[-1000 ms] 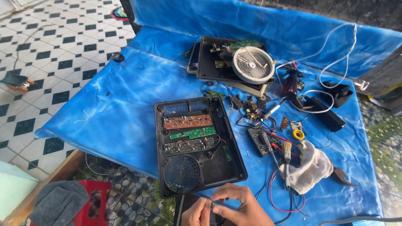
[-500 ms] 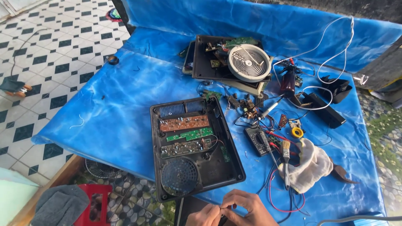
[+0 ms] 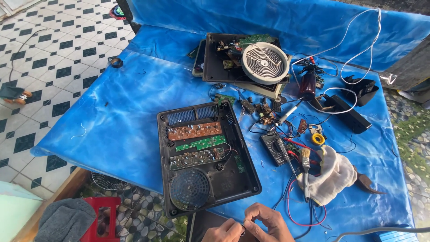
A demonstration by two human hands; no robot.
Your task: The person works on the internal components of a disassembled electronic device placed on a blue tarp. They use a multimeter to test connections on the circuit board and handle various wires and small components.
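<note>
Two hands meet at the bottom edge of the view, the left hand (image 3: pixel 225 232) and the right hand (image 3: pixel 264 222), fingertips pinched together on something small and thin between them, possibly a fine wire or a tiny part; it is too small to name. So the grip of each hand is closed on that small piece, at the near edge of the surface (image 3: pixel 125 121), which is covered in blue sheeting.

Compared with a second ago, the hands sit slightly further right under the opened appliance base (image 3: pixel 206 157), and the whole view has drifted so the base lies more to the left. The pinch itself is unchanged: both hands stay close together over the same spot. That suggests fine work on the small piece is ongoing, not a reach for a new tool.

Just beyond the grip lies the black base with its round fan grille (image 3: pixel 190 189) nearest the fingers, then green and brown circuit boards (image 3: pixel 197 143). To the right of the grip, a white cloth (image 3: pixel 333 172) carries a paintbrush (image 3: pixel 305 172), with a multimeter (image 3: pixel 275 148) a little further off and red wire looping near the right hand. Far beyond the grip, a second opened unit holds a round coil disc (image 3: pixel 264 62). Nothing on the blue cover appears to have shifted.
</note>
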